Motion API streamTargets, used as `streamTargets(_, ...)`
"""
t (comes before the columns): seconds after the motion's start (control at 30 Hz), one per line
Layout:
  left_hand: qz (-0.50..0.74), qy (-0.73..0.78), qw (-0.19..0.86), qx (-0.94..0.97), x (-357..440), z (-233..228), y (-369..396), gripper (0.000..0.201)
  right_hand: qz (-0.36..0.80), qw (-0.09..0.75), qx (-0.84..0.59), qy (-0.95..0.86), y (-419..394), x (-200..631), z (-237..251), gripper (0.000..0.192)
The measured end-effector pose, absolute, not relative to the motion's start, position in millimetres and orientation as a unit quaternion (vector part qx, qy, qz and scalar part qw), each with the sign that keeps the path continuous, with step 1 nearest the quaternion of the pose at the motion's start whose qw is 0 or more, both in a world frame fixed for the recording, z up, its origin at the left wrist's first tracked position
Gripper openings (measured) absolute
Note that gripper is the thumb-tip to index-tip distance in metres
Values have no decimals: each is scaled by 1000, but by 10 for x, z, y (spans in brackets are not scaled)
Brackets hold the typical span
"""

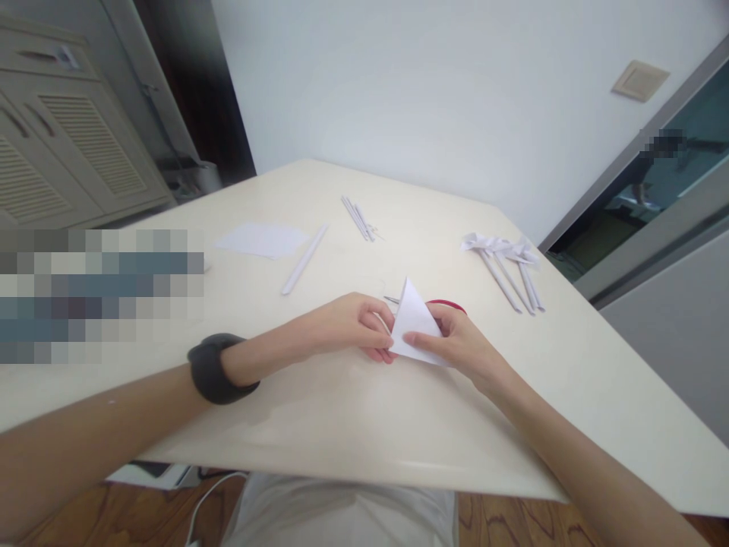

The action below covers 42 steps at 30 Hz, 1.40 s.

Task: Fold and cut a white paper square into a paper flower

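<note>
Left hand [356, 323] and right hand [456, 342] are both pinching a folded white paper triangle [414, 323], fingers closed on its edges, holding it just above the cream desk [342, 410], near paper sticks [509, 277].

This looks like a room in a home: a cream worktop [319, 410] stands near a plain white wall [427, 83], with a louvred-door cabinet [62, 144] beyond the worktop's far left corner and wood-grain floor [142, 516] under its near edge. A beige switch plate [640, 80] sits on the wall, and a glazed sliding door [672, 175] runs past the right edge
</note>
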<state>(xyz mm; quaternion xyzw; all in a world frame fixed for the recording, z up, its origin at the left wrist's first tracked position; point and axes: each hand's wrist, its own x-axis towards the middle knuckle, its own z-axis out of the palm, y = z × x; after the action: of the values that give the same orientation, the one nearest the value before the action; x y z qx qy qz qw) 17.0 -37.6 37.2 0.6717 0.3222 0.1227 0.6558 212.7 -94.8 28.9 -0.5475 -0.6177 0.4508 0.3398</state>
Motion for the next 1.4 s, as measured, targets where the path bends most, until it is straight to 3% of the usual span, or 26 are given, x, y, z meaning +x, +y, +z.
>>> streamTargets(0.53,136,335,580,730,151,364,-358,21,490,314,-540,-608,-932,2212,439,19)
streamTargets(0.97,174,345,498,777,122,414,-375,19,427,395,-533,-615,-896,2238,354,28)
streamTargets(1.13,165,341,492,784,135,393,-398,14,431,366,-546,-619,-889,2228,360,19)
streamTargets(1.3,169,341,480,790,184,360,-509,37,484,342,-527,-609,-925,2197,422,20)
streamTargets(1.4,171,326,478,797,197,372,-554,40,495,364,-518,-595,-939,2187,410,21)
